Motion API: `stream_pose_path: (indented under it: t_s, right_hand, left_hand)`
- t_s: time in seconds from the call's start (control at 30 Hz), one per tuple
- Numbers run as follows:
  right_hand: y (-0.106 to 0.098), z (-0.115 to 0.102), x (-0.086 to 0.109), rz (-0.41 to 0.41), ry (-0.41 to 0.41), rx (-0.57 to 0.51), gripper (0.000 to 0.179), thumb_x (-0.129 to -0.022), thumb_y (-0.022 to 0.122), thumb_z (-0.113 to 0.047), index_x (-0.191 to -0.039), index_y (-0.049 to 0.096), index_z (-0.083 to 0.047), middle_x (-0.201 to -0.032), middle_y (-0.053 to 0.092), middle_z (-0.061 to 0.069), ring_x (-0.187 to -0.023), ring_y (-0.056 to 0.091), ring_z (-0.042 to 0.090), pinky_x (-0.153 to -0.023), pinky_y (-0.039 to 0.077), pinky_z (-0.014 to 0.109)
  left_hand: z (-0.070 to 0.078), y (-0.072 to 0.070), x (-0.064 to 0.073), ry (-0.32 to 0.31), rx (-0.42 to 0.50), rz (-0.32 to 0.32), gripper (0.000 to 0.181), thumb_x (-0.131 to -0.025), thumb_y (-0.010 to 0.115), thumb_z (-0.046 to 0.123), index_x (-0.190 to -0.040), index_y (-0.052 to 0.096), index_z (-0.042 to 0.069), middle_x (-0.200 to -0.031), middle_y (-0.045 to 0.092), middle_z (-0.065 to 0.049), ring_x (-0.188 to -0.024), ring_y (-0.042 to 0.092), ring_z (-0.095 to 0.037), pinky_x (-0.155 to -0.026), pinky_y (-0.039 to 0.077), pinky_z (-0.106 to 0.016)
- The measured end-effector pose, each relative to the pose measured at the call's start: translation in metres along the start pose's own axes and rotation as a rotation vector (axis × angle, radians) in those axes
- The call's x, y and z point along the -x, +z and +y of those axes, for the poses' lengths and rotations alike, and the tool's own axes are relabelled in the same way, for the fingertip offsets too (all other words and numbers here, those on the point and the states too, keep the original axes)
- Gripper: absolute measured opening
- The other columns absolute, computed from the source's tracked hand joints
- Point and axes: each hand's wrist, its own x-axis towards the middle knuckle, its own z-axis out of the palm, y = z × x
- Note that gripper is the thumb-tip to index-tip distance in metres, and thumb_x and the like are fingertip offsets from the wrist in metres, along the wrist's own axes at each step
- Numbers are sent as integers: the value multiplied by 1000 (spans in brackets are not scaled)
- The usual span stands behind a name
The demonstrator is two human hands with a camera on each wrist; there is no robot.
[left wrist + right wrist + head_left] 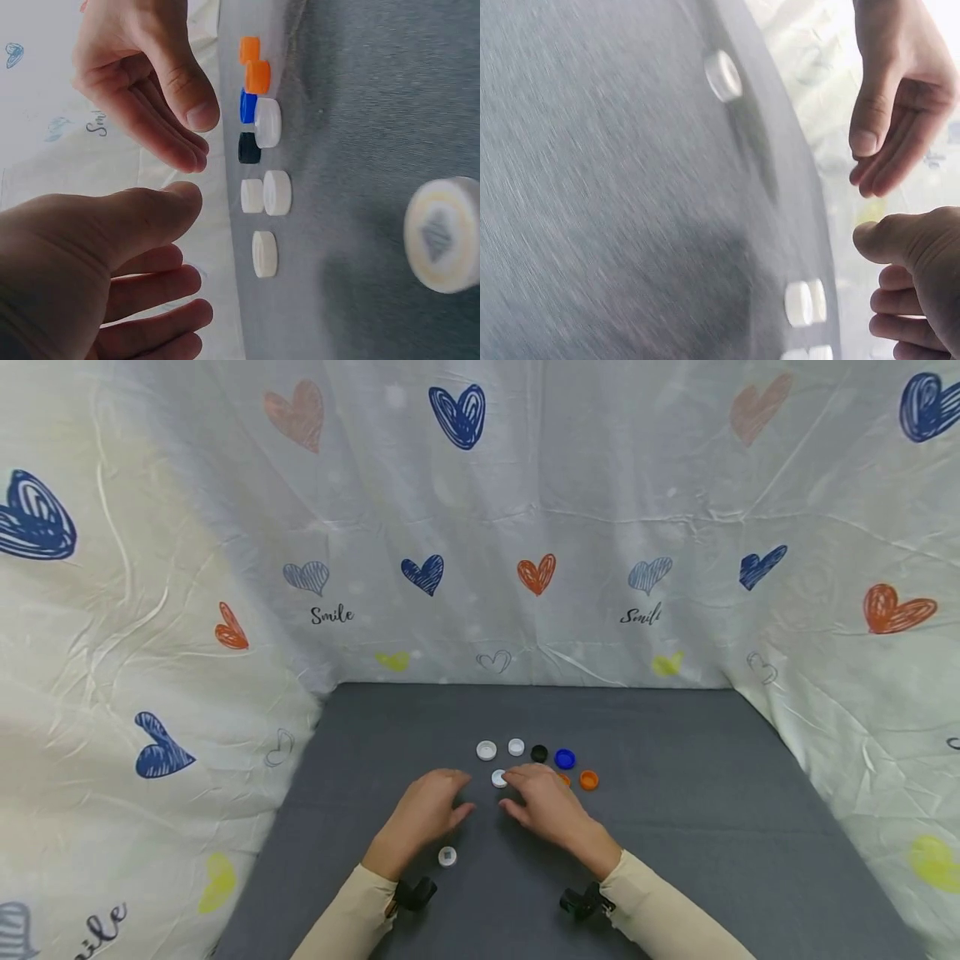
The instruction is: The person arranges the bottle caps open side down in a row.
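Observation:
My left hand (427, 810) hovers above the cloth, fingers loosely bent, with nothing in its grasp. Facing it, my right hand (551, 806) is likewise relaxed and holds nothing; in the head view its fingertips overlap a white cap (498, 779) and partly hide an orange cap (565, 779). Beyond the hands lie two more white caps (486, 751), a black cap (539, 753), a blue cap (565, 759) and another orange cap (588, 780). Nearer me, beside the left wrist, sits a white cap with a grey square mark (439, 235).
A dark grey cloth (675, 752) covers the table. White curtains (585, 460) printed with hearts hang behind it and along both sides. Each wrist carries a small black camera (415, 894), close over the cloth.

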Motion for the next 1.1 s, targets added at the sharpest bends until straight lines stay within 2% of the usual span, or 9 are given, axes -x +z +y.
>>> stream_pose_path:
  t_s: [0.23,0.53,0.87,1.1]
  right_hand:
    - [-7,12,-8,-8,18,7,36,-82,84,-27,-111,74,-9,-110,74,3,-106,68,20,-98,51,43]
    - [-5,19,-19,-34,31,29,36,-80,84,-26,-110,75,-6,-104,75,4,-101,69,21,-98,52,42]
    - [15,24,-20,-30,30,61,28,-80,85,-23,-101,74,-7,-89,73,2,-84,68,20,-88,53,43]
    - [25,27,-21,-40,30,108,19,-79,85,-21,-88,72,-10,-79,69,0,-78,67,21,-84,54,43]
  left_hand:
    - [2,2,-23,5,2,17,38,-83,82,33,-115,73,13,-109,75,-2,-99,71,-20,-82,58,-40]
    - [6,11,-47,-14,-7,-18,33,-81,84,32,-107,73,14,-88,74,-4,-79,70,-22,-65,56,-42]
    - [1,33,-57,-45,-26,-85,28,-82,83,32,-99,70,13,-81,69,-8,-75,70,-29,-58,54,-47]
    - [-1,42,-62,-59,-2,-134,22,-83,82,31,-77,67,17,-73,65,-5,-66,65,-23,-54,49,-42]
